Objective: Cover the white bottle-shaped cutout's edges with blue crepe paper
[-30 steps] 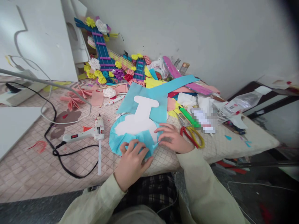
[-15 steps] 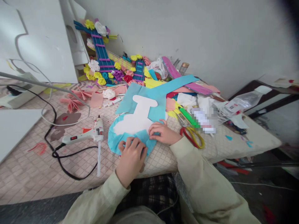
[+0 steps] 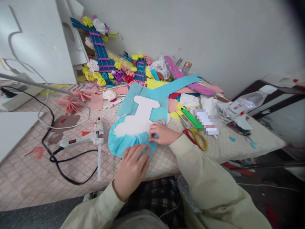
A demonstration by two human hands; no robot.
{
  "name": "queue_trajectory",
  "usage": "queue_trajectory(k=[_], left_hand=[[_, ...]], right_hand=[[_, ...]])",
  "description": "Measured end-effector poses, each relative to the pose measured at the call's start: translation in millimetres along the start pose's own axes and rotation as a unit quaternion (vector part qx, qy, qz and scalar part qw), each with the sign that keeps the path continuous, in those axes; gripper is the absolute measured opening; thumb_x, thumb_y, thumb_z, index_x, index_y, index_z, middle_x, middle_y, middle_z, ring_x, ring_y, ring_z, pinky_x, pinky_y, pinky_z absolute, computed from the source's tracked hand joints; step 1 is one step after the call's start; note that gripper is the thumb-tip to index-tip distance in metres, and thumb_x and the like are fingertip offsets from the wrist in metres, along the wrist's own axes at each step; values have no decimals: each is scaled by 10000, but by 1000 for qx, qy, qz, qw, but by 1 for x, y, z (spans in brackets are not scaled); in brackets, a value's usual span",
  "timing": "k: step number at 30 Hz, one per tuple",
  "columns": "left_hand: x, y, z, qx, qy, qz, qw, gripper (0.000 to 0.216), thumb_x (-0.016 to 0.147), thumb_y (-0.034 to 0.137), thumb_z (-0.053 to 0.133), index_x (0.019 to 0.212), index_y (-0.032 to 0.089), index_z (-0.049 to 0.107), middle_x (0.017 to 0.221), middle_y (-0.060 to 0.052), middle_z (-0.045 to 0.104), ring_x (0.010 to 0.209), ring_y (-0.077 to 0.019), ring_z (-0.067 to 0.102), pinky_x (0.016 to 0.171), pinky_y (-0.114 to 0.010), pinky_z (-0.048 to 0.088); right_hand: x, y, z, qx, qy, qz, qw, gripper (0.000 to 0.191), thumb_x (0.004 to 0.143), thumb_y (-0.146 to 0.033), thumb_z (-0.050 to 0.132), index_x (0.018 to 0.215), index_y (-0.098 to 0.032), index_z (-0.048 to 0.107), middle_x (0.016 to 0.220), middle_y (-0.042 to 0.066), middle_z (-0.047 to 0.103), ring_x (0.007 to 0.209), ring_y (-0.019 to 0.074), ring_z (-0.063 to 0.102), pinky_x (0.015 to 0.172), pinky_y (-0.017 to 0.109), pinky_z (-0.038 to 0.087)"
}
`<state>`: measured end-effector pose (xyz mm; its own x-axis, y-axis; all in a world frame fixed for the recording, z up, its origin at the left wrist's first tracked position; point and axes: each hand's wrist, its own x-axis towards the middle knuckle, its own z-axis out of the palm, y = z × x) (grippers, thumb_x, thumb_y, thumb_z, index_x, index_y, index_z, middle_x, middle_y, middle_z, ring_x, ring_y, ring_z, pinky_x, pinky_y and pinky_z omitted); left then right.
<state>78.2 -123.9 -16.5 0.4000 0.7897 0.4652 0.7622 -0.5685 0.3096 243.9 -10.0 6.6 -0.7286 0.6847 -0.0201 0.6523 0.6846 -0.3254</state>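
Note:
A white foam cut-out (image 3: 138, 119) shaped like a flask lies on light blue paper (image 3: 119, 143) on the quilted table top. The blue paper is folded up over the cut-out's rounded lower edge. My left hand (image 3: 131, 170) lies flat on that folded edge, fingers stretched out and pressing down. My right hand (image 3: 161, 133) has its fingers curled, pinching the blue paper against the cut-out's right side.
A white glue gun (image 3: 83, 138) with a black cord lies left of the paper. Scissors (image 3: 194, 135) with red and yellow handles and a green cutter (image 3: 190, 118) lie to the right. Paper flowers, blue ladder shapes (image 3: 100, 52) and scraps pile up at the wall.
My right hand has slid left along the cut-out's edge, folding more blue paper over it. My left hand has flattened and shifted slightly back toward me.

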Motion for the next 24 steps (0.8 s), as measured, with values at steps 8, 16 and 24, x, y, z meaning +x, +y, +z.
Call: queue_trajectory(k=[8,16,24], left_hand=[[-25,21,17,29,-67,54,996,395,834,211,432,1215,111,459,1306,-103,456,1192,-222,428,943,-376,400],[-27,16,9,-2,-36,57,998,393,830,166,430,1219,118,456,1300,-94,464,1245,-216,361,1006,-392,357],[-26,-29,-8,72,-46,-20,996,541,845,316,447,1325,107,310,1384,-108,337,1287,-255,274,1031,-436,315]], right_hand=[[-7,0,-1,19,30,-17,999,117,727,-311,622,768,-203,606,839,17,612,923,188,490,937,465,124],[-17,-12,0,24,18,-97,995,80,770,-271,588,788,-259,665,995,8,611,1033,189,446,961,441,135],[-18,-9,3,76,-8,-96,992,156,761,-349,595,889,-278,648,910,8,622,975,181,469,974,437,151]])
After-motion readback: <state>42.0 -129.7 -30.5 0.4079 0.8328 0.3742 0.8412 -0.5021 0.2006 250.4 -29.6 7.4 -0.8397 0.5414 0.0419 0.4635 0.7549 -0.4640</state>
